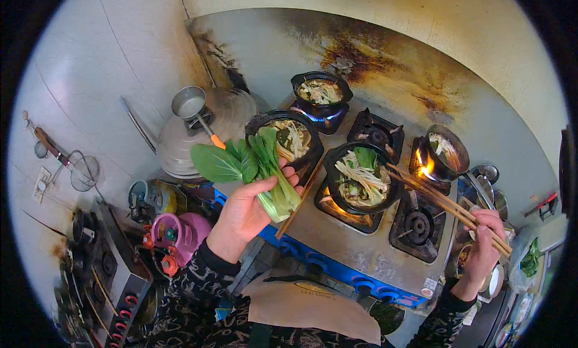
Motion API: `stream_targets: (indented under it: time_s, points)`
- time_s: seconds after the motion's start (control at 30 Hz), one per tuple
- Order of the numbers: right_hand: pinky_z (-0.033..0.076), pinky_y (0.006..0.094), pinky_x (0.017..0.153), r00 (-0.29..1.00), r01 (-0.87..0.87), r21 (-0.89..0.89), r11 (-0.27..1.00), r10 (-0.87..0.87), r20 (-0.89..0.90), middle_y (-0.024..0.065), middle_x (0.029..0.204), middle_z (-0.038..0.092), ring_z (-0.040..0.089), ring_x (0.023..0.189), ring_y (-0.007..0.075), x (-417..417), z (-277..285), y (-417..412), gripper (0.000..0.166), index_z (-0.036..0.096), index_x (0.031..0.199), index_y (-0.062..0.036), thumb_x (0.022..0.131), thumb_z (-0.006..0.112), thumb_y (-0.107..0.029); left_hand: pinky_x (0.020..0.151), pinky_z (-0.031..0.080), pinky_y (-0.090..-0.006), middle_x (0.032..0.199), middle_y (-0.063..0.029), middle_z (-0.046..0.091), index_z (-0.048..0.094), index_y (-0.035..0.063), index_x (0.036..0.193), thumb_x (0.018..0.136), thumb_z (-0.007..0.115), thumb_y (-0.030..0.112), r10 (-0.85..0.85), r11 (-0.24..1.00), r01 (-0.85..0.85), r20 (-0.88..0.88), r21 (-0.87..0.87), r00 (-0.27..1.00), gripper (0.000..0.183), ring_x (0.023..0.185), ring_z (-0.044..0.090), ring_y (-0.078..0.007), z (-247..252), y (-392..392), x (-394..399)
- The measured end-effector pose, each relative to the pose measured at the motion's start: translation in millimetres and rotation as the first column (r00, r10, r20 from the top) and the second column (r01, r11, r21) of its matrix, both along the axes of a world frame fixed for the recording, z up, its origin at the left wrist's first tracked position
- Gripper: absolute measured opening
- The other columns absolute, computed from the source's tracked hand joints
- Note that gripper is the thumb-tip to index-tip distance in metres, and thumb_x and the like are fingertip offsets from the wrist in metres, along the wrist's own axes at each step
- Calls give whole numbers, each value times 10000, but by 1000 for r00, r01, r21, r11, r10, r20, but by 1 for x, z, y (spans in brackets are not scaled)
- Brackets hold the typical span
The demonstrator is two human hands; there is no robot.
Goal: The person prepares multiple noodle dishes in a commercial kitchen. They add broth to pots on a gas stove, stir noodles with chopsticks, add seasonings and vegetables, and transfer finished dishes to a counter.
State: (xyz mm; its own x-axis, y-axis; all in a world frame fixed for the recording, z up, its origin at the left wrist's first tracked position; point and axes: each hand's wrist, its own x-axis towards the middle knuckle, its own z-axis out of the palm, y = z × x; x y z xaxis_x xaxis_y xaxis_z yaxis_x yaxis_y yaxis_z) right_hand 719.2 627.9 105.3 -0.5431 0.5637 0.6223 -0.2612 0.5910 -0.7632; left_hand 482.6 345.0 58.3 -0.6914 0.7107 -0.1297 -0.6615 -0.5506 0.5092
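My left hand (250, 205) holds a bunch of green bok choy (271, 181), its leaves pointing up and left. Long wooden cooking chopsticks (438, 203) rest in my right hand (485, 239), their tips over the right side of a black clay pot (332, 185). Enoki mushrooms (359, 172) and a green leaf fill that pot, above an orange burner flame. Partly behind the bok choy stands a second black pot (316, 138) with noodles or enoki. At the back, a third black pot (347, 93) sits over a blue flame.
A saucepan (458, 145) stands tilted beside a tall flame (424, 167) at right. Bare burners (417, 224) lie between the pots on the gas stove (329, 248). A ladle (189, 102) lies on a large lid (167, 140). A pink gas cylinder (194, 235) stands at lower left.
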Motion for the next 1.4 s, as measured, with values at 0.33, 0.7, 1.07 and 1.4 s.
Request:
stream_targets:
  time_s: [0.33,0.7,1.07,1.4]
  points:
    - [370,353,783,972,234,334,913,-228,-57,130,834,537,485,803,221,-58,38,-90,140,518,795,2,780,434,-110,905,389,-428,959,-88,555,488,49,1033,769,576,46,-62,998,60,-86,-27,994,279,969,521,-260,-4,-24,-49]
    - [486,380,616,804,-314,344,885,56,592,149,952,519,559,767,335,-228,20,-236,410,469,1114,-50,726,582,-119,737,444,-293,925,-62,577,538,21,994,765,590,49,-221,967,203,-111,-154,969,236,842,559,-164,1,-67,-113]
    - [350,220,521,789,-122,-238,963,240,566,2,645,446,371,619,50,-266,-16,-253,164,504,838,30,759,577,-95,809,418,-325,1033,-91,543,486,6,1091,823,502,84,-376,923,378,48,-72,926,280,967,523,-196,-9,-96,-138]
    - [451,360,617,756,-284,-55,957,258,602,171,790,572,564,692,330,-260,-19,-253,255,544,967,-31,742,556,-150,560,414,-242,824,-61,546,537,24,833,757,599,105,-347,921,267,-284,-283,894,128,641,505,-112,-11,-96,-141]
